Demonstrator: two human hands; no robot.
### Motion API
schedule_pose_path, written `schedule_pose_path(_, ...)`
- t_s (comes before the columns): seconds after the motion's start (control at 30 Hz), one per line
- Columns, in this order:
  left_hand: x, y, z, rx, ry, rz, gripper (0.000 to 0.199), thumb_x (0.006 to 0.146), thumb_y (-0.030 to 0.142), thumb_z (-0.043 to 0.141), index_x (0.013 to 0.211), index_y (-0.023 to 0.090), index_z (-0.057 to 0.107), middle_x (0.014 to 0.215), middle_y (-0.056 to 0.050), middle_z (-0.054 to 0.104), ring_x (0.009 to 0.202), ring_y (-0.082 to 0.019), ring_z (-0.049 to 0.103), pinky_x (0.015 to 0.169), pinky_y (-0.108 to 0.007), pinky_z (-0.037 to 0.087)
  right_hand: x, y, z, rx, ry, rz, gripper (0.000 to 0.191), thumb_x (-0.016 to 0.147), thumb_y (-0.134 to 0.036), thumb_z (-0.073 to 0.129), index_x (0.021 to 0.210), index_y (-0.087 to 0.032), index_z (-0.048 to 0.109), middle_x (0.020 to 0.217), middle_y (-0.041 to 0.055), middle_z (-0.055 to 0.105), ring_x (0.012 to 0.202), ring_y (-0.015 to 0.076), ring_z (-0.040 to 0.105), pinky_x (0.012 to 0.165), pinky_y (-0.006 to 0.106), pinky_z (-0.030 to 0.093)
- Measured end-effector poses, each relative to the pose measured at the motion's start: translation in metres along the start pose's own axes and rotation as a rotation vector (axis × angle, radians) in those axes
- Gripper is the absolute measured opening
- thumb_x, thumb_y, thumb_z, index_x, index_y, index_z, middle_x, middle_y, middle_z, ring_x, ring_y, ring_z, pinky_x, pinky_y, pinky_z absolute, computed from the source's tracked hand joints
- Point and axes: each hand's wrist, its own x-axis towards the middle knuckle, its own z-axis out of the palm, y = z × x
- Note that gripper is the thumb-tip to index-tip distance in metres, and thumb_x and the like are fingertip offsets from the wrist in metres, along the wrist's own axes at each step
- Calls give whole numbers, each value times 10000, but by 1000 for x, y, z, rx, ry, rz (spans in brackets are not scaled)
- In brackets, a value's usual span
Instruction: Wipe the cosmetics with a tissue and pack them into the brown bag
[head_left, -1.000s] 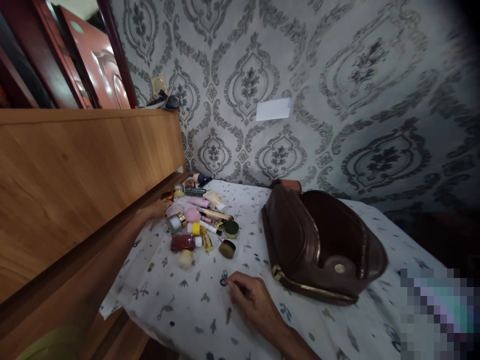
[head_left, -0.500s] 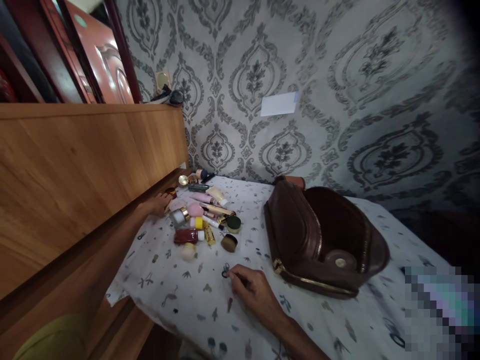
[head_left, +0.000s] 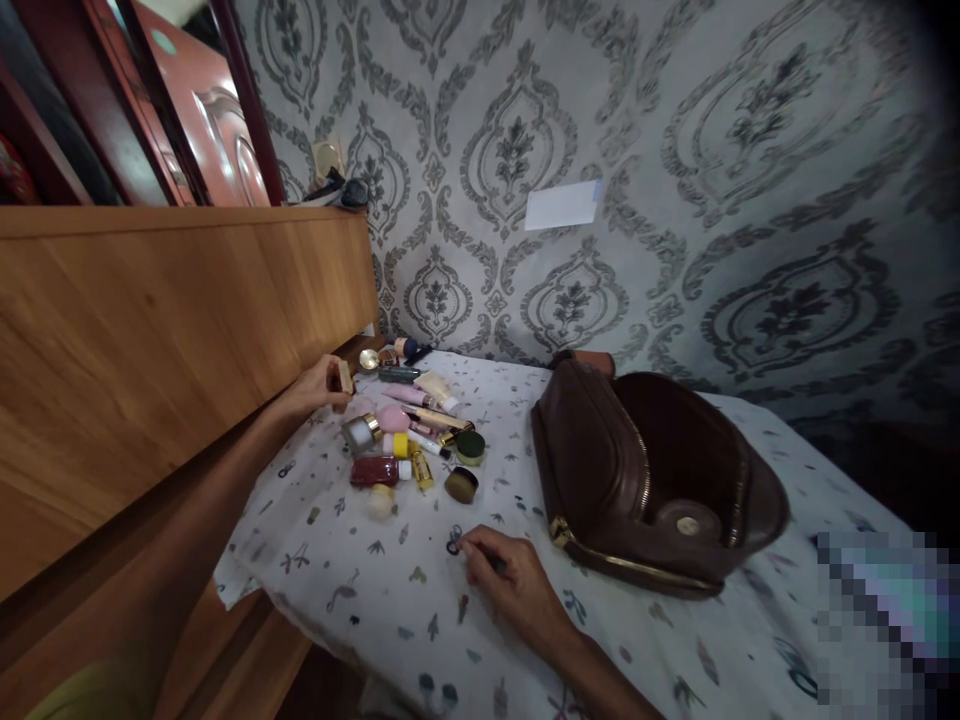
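Note:
At the far left of the patterned cloth, my left hand (head_left: 319,386) is closed around a small beige item (head_left: 345,377), whose exact kind I cannot make out. Close beside it lie a clear jar with a gold-rimmed lid (head_left: 361,431), a pink makeup sponge (head_left: 392,418) and a pink tube (head_left: 405,394). My right hand (head_left: 514,580) rests on the cloth at the front with fingers loosely curled, and nothing shows in them. A bottle of dark red liquid (head_left: 375,471), a small gold bottle (head_left: 421,468) and a round dark-lidded jar (head_left: 461,485) lie beyond it.
A brown leather bag (head_left: 592,470) gapes unzipped on the right. Behind it is an orange-brown cylindrical thing (head_left: 592,362). A wooden panel (head_left: 187,310) borders the left side, and a patterned wall (head_left: 480,260) rises behind. A blurred-out patch (head_left: 885,620) covers the lower right.
My left hand has lifted slightly and turned, now with the beige item in its fingers. A pale pink item that lay by that hand no longer shows. My right hand has stayed put.

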Motion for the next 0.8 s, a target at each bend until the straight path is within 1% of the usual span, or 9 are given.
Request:
schedule_pose_path(0.13, -6, 41, 22, -194, 25, 84, 560, 766, 368, 653, 1226, 208, 376, 1139, -61, 605, 1092, -236, 595, 883, -366, 489, 1, 4, -1, 46, 85, 31, 337, 890, -458, 509, 962, -179, 684, 750, 47, 683, 672, 185, 619, 597, 277, 464)
schedule_pose_path(0.23, -25, 82, 48, -300, -46, 134, 520, 752, 389, 693, 1178, 224, 447, 1178, -54, 608, 1098, -229, 601, 844, -327, 507, 3, 9, -1, 212, 141, 24, 440, 868, -480, 585, 1221, -217, 606, 1097, 114, 699, 944, 235, 664, 746, 328, 530)
schedule_pose_path(0.37, -64, 138, 89, -485, -248, 141, 568, 708, 356, 766, 1192, 245, 490, 1090, -38, 642, 1011, -220, 622, 851, -338, 502, 5, 13, 1, 511, 160, 15, 779, 791, -489, 711, 1461, -307, 358, 1502, 144, 420, 1262, 279, 539, 901, 403, 532)
schedule_pose_path(0.47, -88, 164, 112, -531, -352, 176, 587, 697, 374, 793, 1189, 244, 501, 1063, -38, 657, 989, -222, 631, 840, -332, 509, 6, 13, 2, 622, 138, 25, 970, 711, -509, 783, 1505, -344, 250, 1558, 119, 329, 1331, 282, 476, 978, 413, 500)
schedule_pose_path(0.57, -96, 165, 118, -378, -383, 334, 506, 818, 462, 689, 1240, 246, 512, 1194, -68, 635, 1096, -235, 595, 935, -357, 475, 7, 11, 0, 660, 124, 62, 940, 688, -528, 794, 1469, -320, 313, 1498, 118, 422, 1266, 277, 536, 995, 393, 488)
schedule_pose_path(0.63, -92, 152, 113, -143, -316, 423, 391, 925, 457, 546, 1253, 242, 539, 1294, -85, 595, 1221, -246, 518, 1044, -392, 397, 7, 10, -1, 671, 113, 104, 901, 688, -533, 790, 1440, -301, 350, 1439, 119, 489, 1172, 271, 597, 944, 379, 514)
schedule_pose_path(0.7, -83, 129, 104, 161, -217, 393, 332, 976, 411, 445, 1224, 240, 583, 1339, -89, 571, 1287, -257, 449, 1107, -428, 315, 6, 8, -2, 685, 94, 129, 898, 681, -540, 792, 1427, -291, 359, 1405, 119, 523, 1113, 269, 622, 897, 375, 530)
schedule_pose_path(0.73, -78, 116, 99, 316, -180, 330, 323, 983, 395, 423, 1209, 252, 604, 1354, -83, 562, 1294, -266, 432, 1118, -450, 289, 6, 8, -2, 697, 84, 133, 898, 677, -544, 792, 1424, -290, 361, 1400, 118, 529, 1105, 270, 625, 889, 377, 530)
schedule_pose_path(0.8, -66, 89, 91, 505, -187, 222, 330, 965, 354, 440, 1235, 264, 608, 1311, -97, 584, 1255, -305, 445, 1080, -511, 299, 6, 7, -2, 731, 75, 131, 884, 676, -550, 789, 1414, -293, 375, 1399, 113, 538, 1125, 277, 618, 911, 390, 519)
